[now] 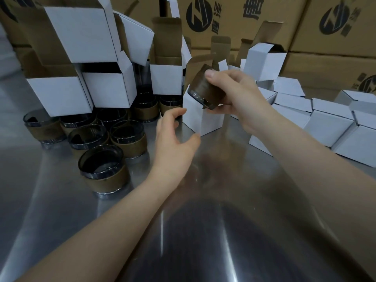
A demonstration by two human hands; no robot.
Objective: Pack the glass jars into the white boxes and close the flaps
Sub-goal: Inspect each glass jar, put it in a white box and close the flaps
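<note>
Biggest thing in view was the wall of brown shipping cartons (pixel 234 15) along the back, printed with black logos. In front of them was the shiny steel bench (pixel 203 231), which carried everything else.

On the left of the bench sat a messy pile of open white boxes (pixel 109 90), stacked on each other with their brown insides showing and flaps sticking up. Over on the right was a heap of closed white boxes (pixel 329 127), lying at all sorts of angles and touching one another.

Between the two heaps stood one open box (pixel 193 112), upright, with its top flap standing up behind it.

The loose glass jars (pixel 128 137) were grouped on the bench at the left, just below the open pile, all upright with brown bands around them. The nearest jar (pixel 103 169) stood a little apart from the rest, toward the camera.

One more jar, the held jar (pixel 205 88), was up in the air right over that middle box, tilted so its mouth faced down and to the left.

The right hand (pixel 238 94) had it gripped, thumb on top and fingers curled underneath. The left hand (pixel 175 135) held nothing, fingers loose and spread, right beside the middle box's left side. It was too blurry to say whether a fingertip actually touched the cardboard.
</note>
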